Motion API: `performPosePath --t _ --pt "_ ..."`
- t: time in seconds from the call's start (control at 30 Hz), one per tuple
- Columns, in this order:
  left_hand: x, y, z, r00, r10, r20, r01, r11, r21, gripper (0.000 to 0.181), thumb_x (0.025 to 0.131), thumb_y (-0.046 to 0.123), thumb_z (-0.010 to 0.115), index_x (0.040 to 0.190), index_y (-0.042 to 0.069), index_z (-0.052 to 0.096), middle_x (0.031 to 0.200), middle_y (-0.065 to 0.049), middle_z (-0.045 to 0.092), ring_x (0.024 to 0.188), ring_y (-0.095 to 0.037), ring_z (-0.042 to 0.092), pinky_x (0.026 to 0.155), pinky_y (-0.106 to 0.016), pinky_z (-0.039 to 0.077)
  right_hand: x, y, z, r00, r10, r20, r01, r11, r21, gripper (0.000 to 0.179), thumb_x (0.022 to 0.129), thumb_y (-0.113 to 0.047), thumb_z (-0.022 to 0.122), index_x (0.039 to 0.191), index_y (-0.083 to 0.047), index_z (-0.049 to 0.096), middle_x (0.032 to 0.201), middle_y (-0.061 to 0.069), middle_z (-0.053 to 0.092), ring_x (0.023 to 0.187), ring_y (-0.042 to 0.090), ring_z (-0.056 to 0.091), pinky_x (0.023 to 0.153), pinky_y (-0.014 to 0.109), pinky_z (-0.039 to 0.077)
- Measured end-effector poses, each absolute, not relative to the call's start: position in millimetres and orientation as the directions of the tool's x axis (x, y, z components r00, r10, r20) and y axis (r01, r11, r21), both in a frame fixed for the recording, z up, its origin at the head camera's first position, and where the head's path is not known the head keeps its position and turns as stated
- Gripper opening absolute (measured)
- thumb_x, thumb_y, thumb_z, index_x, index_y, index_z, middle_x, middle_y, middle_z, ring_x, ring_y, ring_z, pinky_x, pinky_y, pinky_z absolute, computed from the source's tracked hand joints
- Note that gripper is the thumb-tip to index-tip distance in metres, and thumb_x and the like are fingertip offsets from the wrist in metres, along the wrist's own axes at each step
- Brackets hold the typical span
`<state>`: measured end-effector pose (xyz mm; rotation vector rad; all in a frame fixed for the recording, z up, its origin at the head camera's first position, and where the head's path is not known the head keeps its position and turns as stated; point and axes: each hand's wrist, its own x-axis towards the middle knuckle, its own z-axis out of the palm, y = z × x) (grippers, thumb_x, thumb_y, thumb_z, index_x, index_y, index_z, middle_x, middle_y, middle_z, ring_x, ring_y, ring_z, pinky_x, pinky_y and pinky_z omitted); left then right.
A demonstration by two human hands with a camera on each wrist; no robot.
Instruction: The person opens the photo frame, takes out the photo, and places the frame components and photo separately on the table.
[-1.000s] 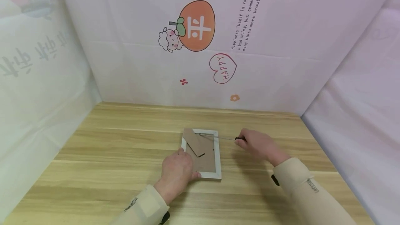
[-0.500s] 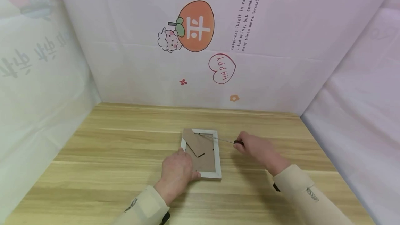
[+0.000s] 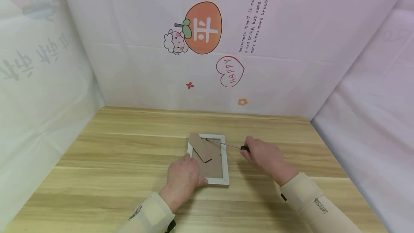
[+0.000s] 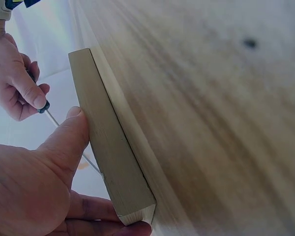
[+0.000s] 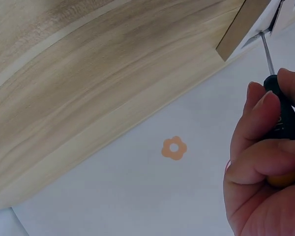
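A picture frame (image 3: 225,168) with a white border lies back side up on the table, its brown backing board (image 3: 213,170) and slanted stand leg (image 3: 200,146) showing. My left hand (image 3: 183,173) grips its near left corner, thumb along the near edge and fingers at the left side. In my right hand (image 3: 266,157) is a screwdriver with a dark handle (image 5: 284,115), pinched between thumb and fingers. The thin metal shaft (image 3: 228,144) reaches left across the frame's right border, its tip at the backing's far edge beside a small dark tab (image 3: 206,138).
Wood-grained tabletop (image 3: 129,146) surrounds the frame. A white printed cloth (image 3: 145,78) rises behind the table's back edge, with further white cloth (image 3: 372,110) along the right and left sides.
My right hand has come slightly nearer and to the left, tilting the screwdriver's handle, while its tip stays at the same spot. The left hand and the frame have kept still.
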<state>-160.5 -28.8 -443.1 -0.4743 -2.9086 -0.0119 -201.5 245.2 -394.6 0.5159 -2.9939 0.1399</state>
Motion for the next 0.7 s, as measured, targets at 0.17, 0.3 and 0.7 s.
performPosePath --t 0.17,0.3,0.7 --pt "-161 -30 -444 -0.93 0.315 0.189 0.317 0.948 -0.025 0.08 0.073 0.072 0.079 0.1 -0.003 0.074 0.122 -0.021 0.072 0.085 -0.025 0.072 0.051 -0.034 0.054 -203 244 -393 -0.937 -0.325 0.13 -0.334 0.941 -0.049 0.019 0.103 -0.029 0.065 0.095 -0.014 0.057 0.071 -0.005 0.055 0.06 0.009 0.048 0.048 0.028 0.04" --pt "-161 -30 -444 -0.934 0.311 0.173 0.313 0.95 -0.017 0.08 0.074 0.072 0.078 0.101 -0.003 0.074 0.124 -0.021 0.072 0.087 -0.025 0.072 0.052 -0.035 0.054 -206 244 -391 -0.931 -0.336 0.14 -0.344 0.938 -0.035 0.02 0.103 -0.029 0.065 0.094 -0.013 0.058 0.069 -0.005 0.055 0.058 0.009 0.048 0.048 0.027 0.04" --pt "-160 -30 -444 -0.933 0.309 0.185 0.31 0.95 -0.025 0.082 0.074 0.073 0.077 0.102 -0.003 0.073 0.117 -0.019 0.072 0.082 -0.024 0.07 0.051 -0.034 0.053 -221 245 -373 -0.946 -0.316 0.078 -0.319 0.947 -0.038 0.022 0.103 -0.035 0.065 0.091 -0.017 0.062 0.064 -0.008 0.052 0.056 0.009 0.046 0.048 0.028 0.037"
